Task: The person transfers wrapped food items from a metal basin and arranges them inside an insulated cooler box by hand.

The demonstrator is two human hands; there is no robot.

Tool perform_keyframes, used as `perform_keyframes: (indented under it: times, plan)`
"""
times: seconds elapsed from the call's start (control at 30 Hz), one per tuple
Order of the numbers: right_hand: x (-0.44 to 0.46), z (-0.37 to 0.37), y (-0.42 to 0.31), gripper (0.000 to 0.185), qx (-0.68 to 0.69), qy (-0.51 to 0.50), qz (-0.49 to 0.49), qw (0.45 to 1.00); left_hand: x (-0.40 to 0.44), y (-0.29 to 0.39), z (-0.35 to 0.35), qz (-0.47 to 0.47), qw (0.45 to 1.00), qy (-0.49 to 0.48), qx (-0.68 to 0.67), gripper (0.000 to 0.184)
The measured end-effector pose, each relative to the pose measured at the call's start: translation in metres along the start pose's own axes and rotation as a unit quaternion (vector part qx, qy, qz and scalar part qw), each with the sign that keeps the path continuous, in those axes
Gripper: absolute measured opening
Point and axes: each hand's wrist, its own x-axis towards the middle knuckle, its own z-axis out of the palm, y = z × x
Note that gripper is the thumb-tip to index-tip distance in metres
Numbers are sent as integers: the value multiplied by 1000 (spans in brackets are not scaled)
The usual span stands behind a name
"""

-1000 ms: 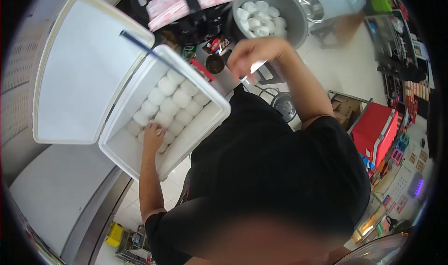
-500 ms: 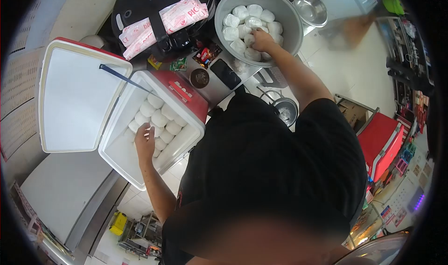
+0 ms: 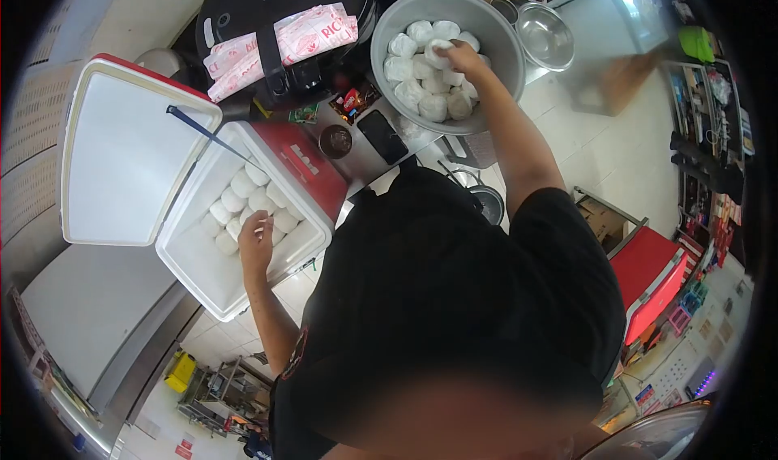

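Several round white wrapped balls lie in a big grey basin. My right hand is in the basin, its fingers closed on one white ball. At the left stands a red and white cooler box with its lid open, holding more white balls in rows. Over these balls is my left hand, fingers curled and slightly apart, with nothing visible between them. A dark blue strap runs from the lid into the box.
A phone and a dark cup stand on the counter between box and basin. Printed pink-white bags lie on a black appliance. A steel bowl adjoins the basin. A red cooler is at right.
My right hand has moved from above the counter into the basin and now grips a ball. My left hand stays over the box. The view has shifted, showing more of the basin.
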Motion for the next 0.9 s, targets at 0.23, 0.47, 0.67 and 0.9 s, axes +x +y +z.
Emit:
perform_keyframes:
  times: [0.23,0.47,0.67,0.9]
  plan:
    - [27,9,-29,90,228,22,215,949,-1,7,2,5,1000,2,-1,29]
    - [33,7,-43,96,146,-41,254,955,1,-3,6,19,1000,8,-19,30]
    - [43,36,-29,88,93,37,120,988,1,-14,8,11,999,39,-16,31]
    - [-15,7,-31,70,301,36,-6,953,-7,20,-28,32,991,48,-121,25]
